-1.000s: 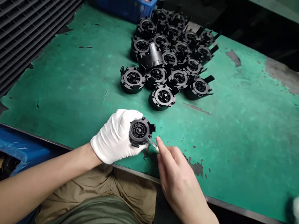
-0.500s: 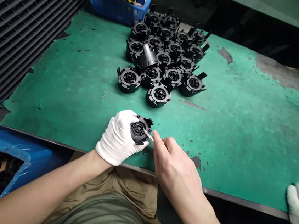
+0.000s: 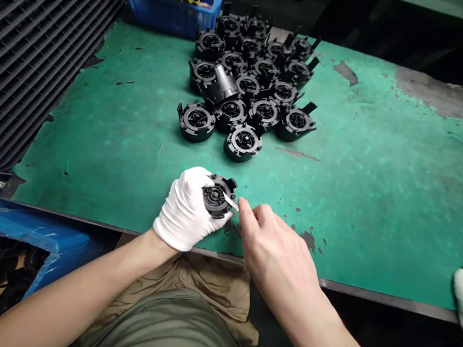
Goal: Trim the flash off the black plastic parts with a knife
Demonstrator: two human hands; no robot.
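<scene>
Gripping one black part (image 3: 216, 194), left fingers (image 3: 200, 178) curled round it, right fingers (image 3: 246, 210) pinching one blade (image 3: 231, 201), perhaps eighteen housings (image 3: 248, 85) beyond

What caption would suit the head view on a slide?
White-gloved left hand holds a round black plastic part; bare right hand holds a thin silvery blade at its face.

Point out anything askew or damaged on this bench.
One black plastic housing lies tipped among others sitting ring face up. The green bench top looks damaged too: ragged grey patches show, notably near its far edge.
</scene>
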